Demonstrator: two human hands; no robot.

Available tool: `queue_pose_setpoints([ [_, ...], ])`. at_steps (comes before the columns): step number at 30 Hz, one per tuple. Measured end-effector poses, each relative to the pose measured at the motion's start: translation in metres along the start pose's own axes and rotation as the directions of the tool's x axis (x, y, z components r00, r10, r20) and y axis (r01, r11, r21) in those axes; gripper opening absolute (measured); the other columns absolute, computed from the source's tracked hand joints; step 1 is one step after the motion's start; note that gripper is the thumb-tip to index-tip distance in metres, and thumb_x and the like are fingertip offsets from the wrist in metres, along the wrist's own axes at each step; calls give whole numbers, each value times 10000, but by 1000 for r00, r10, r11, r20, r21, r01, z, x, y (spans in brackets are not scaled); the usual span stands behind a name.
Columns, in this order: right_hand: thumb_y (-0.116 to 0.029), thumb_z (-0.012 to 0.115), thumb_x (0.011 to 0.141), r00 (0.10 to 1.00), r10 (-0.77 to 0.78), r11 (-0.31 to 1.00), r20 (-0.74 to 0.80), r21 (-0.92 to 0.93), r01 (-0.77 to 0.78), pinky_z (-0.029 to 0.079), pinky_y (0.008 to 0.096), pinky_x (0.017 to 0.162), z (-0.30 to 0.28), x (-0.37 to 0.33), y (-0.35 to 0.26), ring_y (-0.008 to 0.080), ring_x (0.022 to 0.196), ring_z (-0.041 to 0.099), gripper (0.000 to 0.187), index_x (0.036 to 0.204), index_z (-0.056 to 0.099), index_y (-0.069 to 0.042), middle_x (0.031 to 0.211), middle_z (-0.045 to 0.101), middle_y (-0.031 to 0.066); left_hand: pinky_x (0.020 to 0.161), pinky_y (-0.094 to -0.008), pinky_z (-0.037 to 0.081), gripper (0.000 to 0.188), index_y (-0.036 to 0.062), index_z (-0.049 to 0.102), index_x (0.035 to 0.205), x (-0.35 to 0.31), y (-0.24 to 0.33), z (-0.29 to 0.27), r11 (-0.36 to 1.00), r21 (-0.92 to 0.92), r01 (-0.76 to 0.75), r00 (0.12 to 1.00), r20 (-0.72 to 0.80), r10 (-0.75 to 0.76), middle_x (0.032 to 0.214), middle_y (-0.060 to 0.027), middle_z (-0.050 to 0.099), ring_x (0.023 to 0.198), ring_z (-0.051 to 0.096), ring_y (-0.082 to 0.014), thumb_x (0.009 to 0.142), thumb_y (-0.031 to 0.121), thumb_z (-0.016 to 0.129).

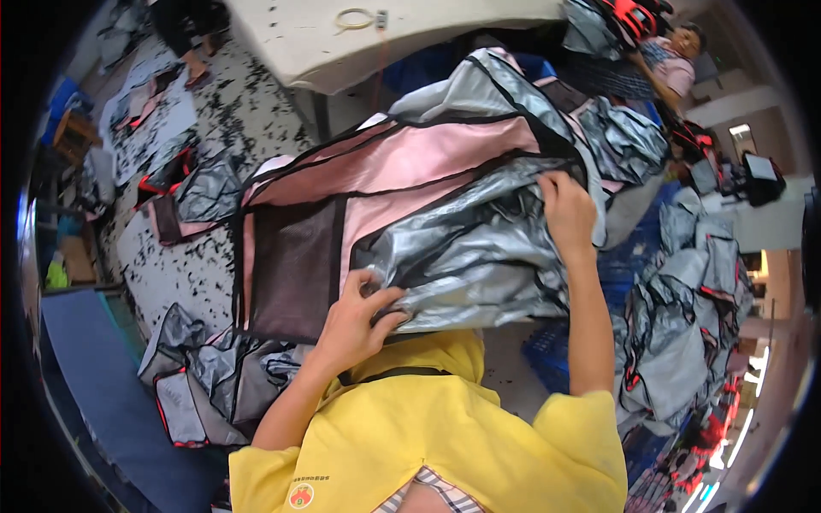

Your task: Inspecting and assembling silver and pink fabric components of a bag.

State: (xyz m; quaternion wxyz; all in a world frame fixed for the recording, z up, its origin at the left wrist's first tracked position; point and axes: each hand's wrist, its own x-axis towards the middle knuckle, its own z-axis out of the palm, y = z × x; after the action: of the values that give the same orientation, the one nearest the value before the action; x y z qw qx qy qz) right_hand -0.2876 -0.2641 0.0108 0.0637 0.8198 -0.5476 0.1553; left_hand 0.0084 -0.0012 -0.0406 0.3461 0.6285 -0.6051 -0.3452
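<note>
A large insulated bag (402, 167) of pink cloth, with black edge binding, a dark mesh panel (293, 265) and a crumpled silver foil lining (479, 248), is spread out in front of me. My left hand (355, 321) grips the black-bound edge of the lining low near the middle, fingers bent and thumb below. Farther up on the right, my right hand (567, 214) has its fingers curled over the lining's upper edge. Its fingertips are partly hidden by the hand itself. The bag's underside is out of sight.
A pale table (342, 51) stands beyond the bag. Piles of silver and pink bag pieces lie left (209, 376) and right (680, 325). Blue crates (547, 355) stand at right; black scraps litter the floor (239, 94). Another person (676, 68) is at the far right.
</note>
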Motion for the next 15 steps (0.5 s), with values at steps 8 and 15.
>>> queue_pose_setpoints([
  [8,-303,726,970,905,114,780,409,528,-337,568,374,740,5,16,38,221,801,760,289,1090,799,-50,929,787,138,821,-265,497,305,45,717,1272,-12,-19,13,960,-281,17,994,-98,-47,1125,-125,579,859,604,-187,973,56,657],
  [15,-197,778,931,975,0,948,223,309,-70,548,312,700,-119,-40,-9,179,802,702,213,1083,741,-54,924,717,81,686,-308,473,180,20,626,1045,2,-27,35,903,-353,245,918,-217,-333,844,-74,598,739,561,-159,1005,175,709],
])
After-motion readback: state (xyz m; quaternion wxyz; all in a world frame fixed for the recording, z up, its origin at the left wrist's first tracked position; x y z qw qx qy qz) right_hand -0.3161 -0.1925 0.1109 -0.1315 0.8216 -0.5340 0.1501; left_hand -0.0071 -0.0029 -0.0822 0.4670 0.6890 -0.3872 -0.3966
